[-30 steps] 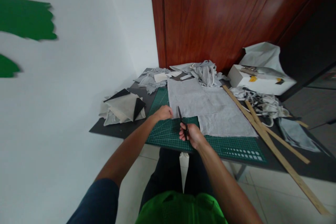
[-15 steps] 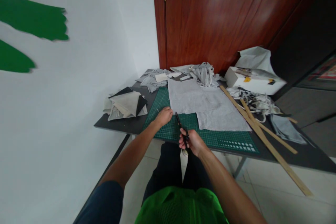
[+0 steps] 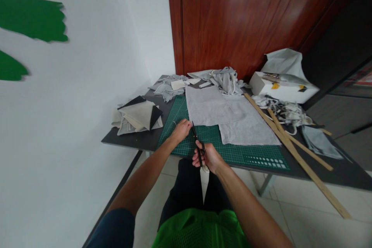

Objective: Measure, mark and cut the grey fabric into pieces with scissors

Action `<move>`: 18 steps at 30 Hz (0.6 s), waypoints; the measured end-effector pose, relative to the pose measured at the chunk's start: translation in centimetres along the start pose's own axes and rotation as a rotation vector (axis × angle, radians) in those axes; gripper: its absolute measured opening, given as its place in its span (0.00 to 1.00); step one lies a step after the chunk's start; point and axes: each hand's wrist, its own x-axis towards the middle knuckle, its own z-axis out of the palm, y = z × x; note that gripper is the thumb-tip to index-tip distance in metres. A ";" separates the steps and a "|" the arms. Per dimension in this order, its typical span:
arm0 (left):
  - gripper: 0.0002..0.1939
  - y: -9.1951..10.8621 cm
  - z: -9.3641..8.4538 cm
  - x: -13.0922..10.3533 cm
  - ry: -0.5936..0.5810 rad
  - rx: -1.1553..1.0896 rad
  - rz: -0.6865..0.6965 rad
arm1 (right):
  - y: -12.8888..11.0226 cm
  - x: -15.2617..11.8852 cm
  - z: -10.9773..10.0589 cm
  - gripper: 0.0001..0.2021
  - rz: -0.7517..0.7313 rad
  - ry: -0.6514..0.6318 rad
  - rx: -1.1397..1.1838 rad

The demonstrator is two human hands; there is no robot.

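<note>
The right hand (image 3: 207, 157) clamps black metal scissors (image 3: 195, 135), blades pointing to eleven o'clock, at the seven-o'clock corner of a square light-grey cloth (image 3: 213, 104); nearer that corner, the left hand (image 3: 181, 130) has fingers together, their grip unclear.

**Concealed and Cropped Details**

The right hand (image 3: 209, 157) partly hides the handles of the scissors (image 3: 195, 136). Contact between the left hand (image 3: 182, 130) and the upper cloth (image 3: 210, 105) is too small to resolve. Left: green wall shapes (image 3: 31, 16), cropped.

The cutting mat (image 3: 232, 153), cloth scraps (image 3: 227, 80) and scissors (image 3: 195, 136) show a fabric workroom.
</note>
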 end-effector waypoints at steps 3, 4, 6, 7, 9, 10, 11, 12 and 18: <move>0.12 -0.1 0.1 -0.1 0.005 -0.018 0.003 | 0.3 1.2 0.1 0.18 -0.021 0.018 -0.002; 0.12 -0.2 0.2 -0.1 0.007 -0.023 0.006 | 0.3 1.5 0.1 0.18 -0.026 0.025 -0.005; 0.11 -0.3 0.3 -0.1 0.013 -0.032 0.018 | 0.4 1.9 0.2 0.18 -0.032 0.037 -0.014; 0.11 -0.4 0.4 -0.1 0.018 -0.036 0.025 | 0.4 2.0 0.2 0.17 -0.033 0.041 -0.020; 0.12 -0.5 0.5 -0.1 0.035 -0.042 0.042 | 0.3 2.1 0.2 0.17 -0.030 0.047 -0.031; 0.12 -0.6 0.6 -0.1 0.046 -0.045 0.050 | 0.2 2.2 0.2 0.17 -0.027 0.050 -0.039; 0.12 -0.6 0.7 -0.1 0.057 -0.048 0.057 | 0.1 2.2 0.2 0.18 -0.025 0.054 -0.047; 0.12 -0.7 0.8 -0.1 0.067 -0.052 0.063 | 0.0 2.2 0.2 0.17 -0.024 0.058 -0.055; 0.11 -0.6 0.7 -0.2 0.082 -0.068 0.069 | -0.4 2.1 0.6 0.16 -0.020 0.077 -0.065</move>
